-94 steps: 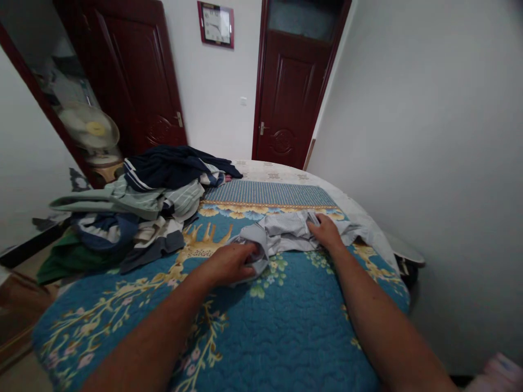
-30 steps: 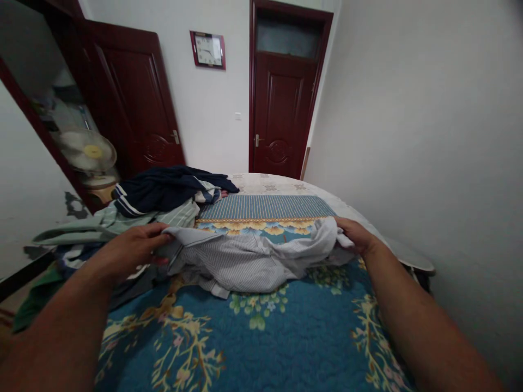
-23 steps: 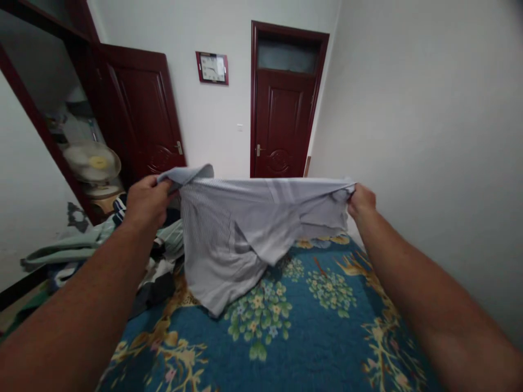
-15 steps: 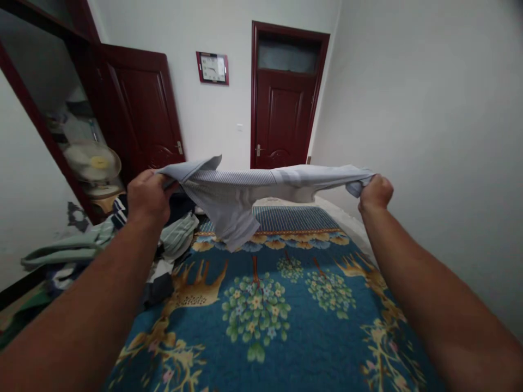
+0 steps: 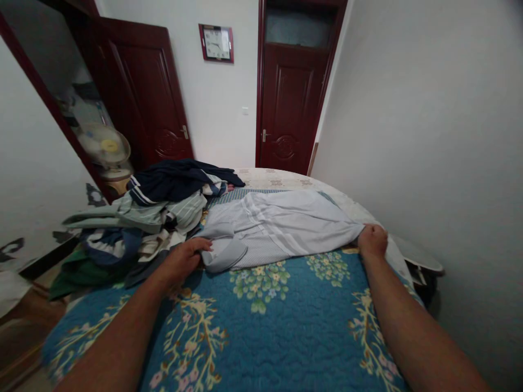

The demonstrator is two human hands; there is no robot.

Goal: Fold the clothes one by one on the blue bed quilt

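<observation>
A light grey striped shirt (image 5: 278, 220) lies stretched sideways across the blue patterned cover (image 5: 302, 316), with its collar toward the left. My left hand (image 5: 190, 256) is closed on the shirt beside the collar, its fingertips partly hidden by the cloth. At the opposite end, my right hand (image 5: 372, 239) grips the shirt's hem in a fist. The cloth between the two hands rests on the cover with some loose creases.
A heap of clothes (image 5: 163, 209) in navy, pale green and dark green lies at the left, close to my left hand. Behind it stand a fan (image 5: 107, 146) and an open red door (image 5: 143, 92). A round stool (image 5: 417, 256) is beyond the right edge.
Both hands have lowered, and the shirt, earlier held taut in the air, now lies spread on the cover. The view has tilted downward, showing more of the clothes heap.
</observation>
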